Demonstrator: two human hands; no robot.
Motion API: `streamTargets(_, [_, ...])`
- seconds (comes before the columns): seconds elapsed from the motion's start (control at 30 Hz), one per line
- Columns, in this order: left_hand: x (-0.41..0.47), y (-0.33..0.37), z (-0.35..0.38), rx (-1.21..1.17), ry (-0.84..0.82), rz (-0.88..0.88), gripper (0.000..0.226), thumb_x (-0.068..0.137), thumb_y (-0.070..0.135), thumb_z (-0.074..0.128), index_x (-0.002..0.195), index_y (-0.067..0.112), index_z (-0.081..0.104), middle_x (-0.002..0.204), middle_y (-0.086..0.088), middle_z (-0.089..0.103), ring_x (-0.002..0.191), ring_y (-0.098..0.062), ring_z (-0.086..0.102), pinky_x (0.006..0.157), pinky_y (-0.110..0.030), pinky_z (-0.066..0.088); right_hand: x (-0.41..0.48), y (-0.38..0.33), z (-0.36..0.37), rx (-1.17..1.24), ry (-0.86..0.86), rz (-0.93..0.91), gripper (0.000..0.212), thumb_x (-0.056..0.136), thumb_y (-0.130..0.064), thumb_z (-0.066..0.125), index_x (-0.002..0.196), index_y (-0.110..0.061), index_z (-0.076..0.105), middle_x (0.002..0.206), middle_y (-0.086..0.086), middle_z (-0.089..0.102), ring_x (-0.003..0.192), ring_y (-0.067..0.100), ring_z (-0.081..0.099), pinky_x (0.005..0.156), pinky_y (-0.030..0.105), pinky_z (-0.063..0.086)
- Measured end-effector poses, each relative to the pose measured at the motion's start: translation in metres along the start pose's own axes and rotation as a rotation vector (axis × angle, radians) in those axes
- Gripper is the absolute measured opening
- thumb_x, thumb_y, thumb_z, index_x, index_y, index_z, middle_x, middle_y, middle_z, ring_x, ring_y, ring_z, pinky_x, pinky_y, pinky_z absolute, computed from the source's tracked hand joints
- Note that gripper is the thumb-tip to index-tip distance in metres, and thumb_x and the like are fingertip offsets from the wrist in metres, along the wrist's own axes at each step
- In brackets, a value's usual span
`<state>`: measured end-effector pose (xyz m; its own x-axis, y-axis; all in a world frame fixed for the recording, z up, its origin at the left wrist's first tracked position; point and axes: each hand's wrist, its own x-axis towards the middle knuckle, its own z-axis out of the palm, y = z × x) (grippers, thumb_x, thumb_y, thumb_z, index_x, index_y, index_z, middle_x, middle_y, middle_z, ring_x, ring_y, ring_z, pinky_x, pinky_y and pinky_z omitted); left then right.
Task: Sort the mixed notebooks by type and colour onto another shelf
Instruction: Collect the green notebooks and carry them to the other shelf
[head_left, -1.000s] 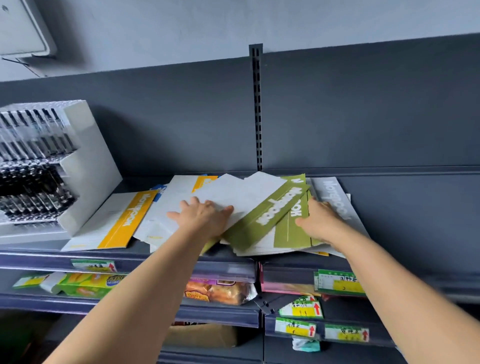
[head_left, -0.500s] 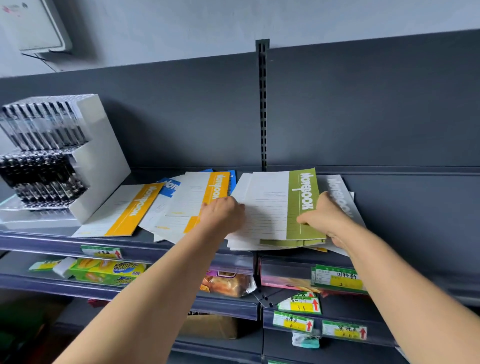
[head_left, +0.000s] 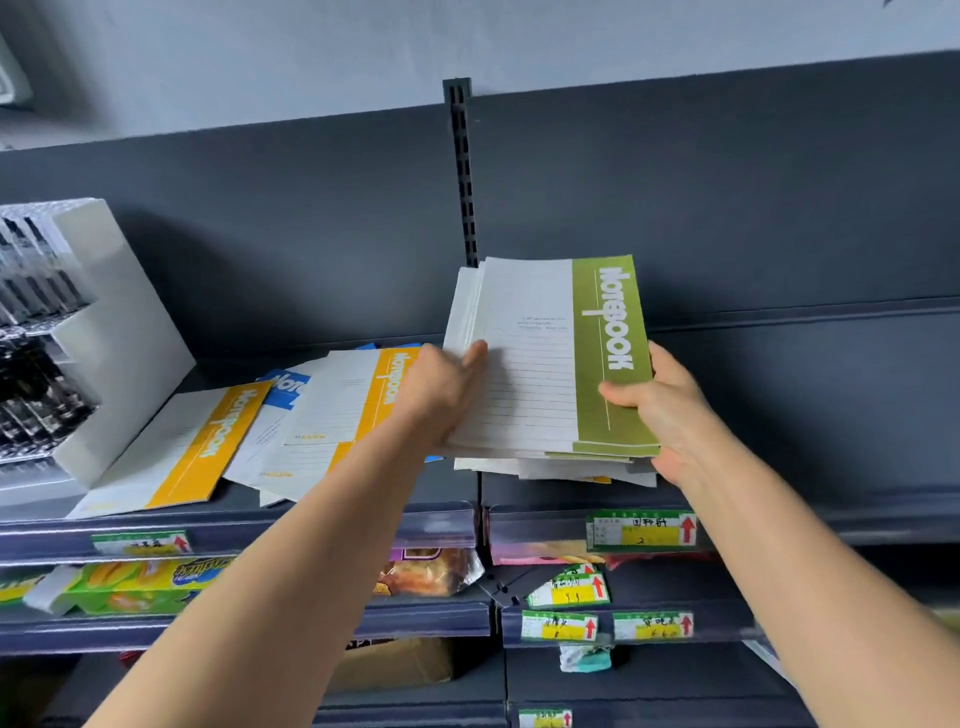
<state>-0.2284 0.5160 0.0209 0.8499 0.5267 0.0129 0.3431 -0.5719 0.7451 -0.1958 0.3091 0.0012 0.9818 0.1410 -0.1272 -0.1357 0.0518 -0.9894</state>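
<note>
A stack of green-banded notebooks (head_left: 550, 364) is tilted up off the dark shelf (head_left: 332, 525), far edge raised. My left hand (head_left: 441, 395) grips its left edge, thumb on top. My right hand (head_left: 660, 410) grips the right edge, thumb on the green band. More notebooks lie under the stack (head_left: 561, 470). To the left lie two yellow-banded notebooks (head_left: 202, 441) (head_left: 358, 410) and a blue-banded one (head_left: 285, 387), partly covered.
A white display box of pens (head_left: 78, 332) stands at the shelf's left end. The shelf's right part (head_left: 805, 415) is bare. Lower shelves hold snack packets (head_left: 140, 584) and green-yellow price tags (head_left: 641, 530). A slotted upright (head_left: 462, 171) divides the back panel.
Both hands gathered the fanned green notebooks into one squared stack and lifted it off the shelf, tilting its far edge up.
</note>
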Motion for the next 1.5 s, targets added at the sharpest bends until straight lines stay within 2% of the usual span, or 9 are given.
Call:
streamTargets(0.13, [-0.02, 0.029, 0.009, -0.334, -0.261, 0.09, 0.035, 0.092, 0.037, 0.06, 0.069, 0.015, 0.044, 0.057, -0.005, 0.039, 0.047, -0.019, 0.036, 0.046, -0.023, 0.029, -0.038, -0.007, -0.033, -0.094, 0.151, -0.106, 0.064, 0.082, 0.003, 0.066, 0.134, -0.031, 0.049, 0.118, -0.007, 0.066, 0.11, 0.018, 0.062, 0.098, 0.047, 0.047])
streamTargets(0.33, [-0.08, 0.058, 0.075, -0.26, -0.634, 0.322, 0.012, 0.087, 0.019, 0.067, 0.092, 0.008, 0.063, 0.083, -0.008, 0.062, 0.074, -0.023, 0.057, 0.068, -0.033, 0.05, -0.135, 0.008, -0.096, -0.447, 0.472, -0.009, 0.058, 0.088, 0.001, 0.06, 0.135, -0.024, 0.038, 0.119, -0.002, 0.057, 0.11, 0.02, 0.055, 0.095, 0.04, 0.047])
streamTargets(0.47, [-0.154, 0.08, 0.12, -0.2, -0.831, 0.424, 0.024, 0.088, 0.017, 0.067, 0.067, 0.014, 0.055, 0.06, 0.001, 0.05, 0.051, -0.015, 0.044, 0.05, -0.024, 0.035, -0.218, 0.027, -0.142, -0.488, 0.707, 0.106, 0.056, 0.086, -0.002, 0.062, 0.132, -0.022, 0.038, 0.121, 0.0, 0.059, 0.108, 0.021, 0.057, 0.095, 0.041, 0.048])
streamTargets(0.77, [-0.403, 0.153, 0.2, -0.295, -1.207, 0.647, 0.013, 0.087, 0.022, 0.07, 0.084, 0.015, 0.06, 0.088, -0.002, 0.068, 0.081, -0.019, 0.064, 0.079, -0.032, 0.054, -0.461, 0.034, -0.248, -0.439, 1.159, 0.203, 0.04, 0.085, 0.0, 0.059, 0.114, -0.02, 0.041, 0.093, -0.003, 0.06, 0.087, 0.015, 0.059, 0.082, 0.033, 0.049])
streamTargets(0.9, [-0.545, 0.173, 0.225, -0.309, -1.353, 0.735, 0.028, 0.085, 0.02, 0.071, 0.108, 0.005, 0.065, 0.101, -0.008, 0.071, 0.091, -0.022, 0.067, 0.081, -0.032, 0.054, -0.585, 0.047, -0.3, -0.403, 1.353, 0.249, 0.048, 0.08, -0.004, 0.063, 0.122, -0.02, 0.045, 0.103, 0.001, 0.065, 0.096, 0.023, 0.063, 0.088, 0.042, 0.053])
streamTargets(1.07, [-0.706, 0.189, 0.24, -0.276, -1.528, 0.828, 0.029, 0.088, 0.017, 0.068, 0.112, 0.002, 0.063, 0.108, -0.009, 0.069, 0.094, -0.024, 0.066, 0.073, -0.029, 0.053, -0.728, 0.06, -0.348, -0.256, 1.531, 0.288, 0.037, 0.084, 0.0, 0.059, 0.111, -0.017, 0.04, 0.094, -0.001, 0.06, 0.079, 0.011, 0.058, 0.058, 0.024, 0.045])
streamTargets(1.17, [-0.774, 0.198, 0.247, -0.262, -1.589, 0.862, 0.029, 0.089, 0.018, 0.065, 0.114, 0.002, 0.062, 0.108, -0.009, 0.067, 0.091, -0.022, 0.065, 0.063, -0.025, 0.052, -0.786, 0.065, -0.371, -0.169, 1.602, 0.319, 0.039, 0.083, 0.0, 0.052, 0.12, -0.014, 0.048, 0.102, 0.008, 0.066, 0.084, 0.021, 0.064, 0.062, 0.028, 0.051])
streamTargets(1.33, [-0.878, 0.216, 0.266, -0.219, -1.692, 0.898, 0.031, 0.087, 0.019, 0.063, 0.115, 0.004, 0.064, 0.108, -0.012, 0.07, 0.093, -0.029, 0.068, 0.084, -0.044, 0.057, -0.864, 0.078, -0.408, -0.103, 1.738, 0.35, 0.031, 0.086, 0.003, 0.05, 0.11, -0.016, 0.05, 0.095, 0.006, 0.062, 0.091, 0.026, 0.062, 0.079, 0.035, 0.054])
streamTargets(1.5, [-0.964, 0.234, 0.304, -0.177, -1.757, 0.964, 0.036, 0.084, 0.026, 0.059, 0.117, 0.01, 0.063, 0.108, -0.007, 0.069, 0.093, -0.028, 0.067, 0.085, -0.049, 0.056, -0.919, 0.093, -0.467, -0.082, 1.847, 0.363, 0.027, 0.087, 0.008, 0.049, 0.093, -0.018, 0.05, 0.086, 0.004, 0.06, 0.089, 0.028, 0.062, 0.066, 0.03, 0.053])
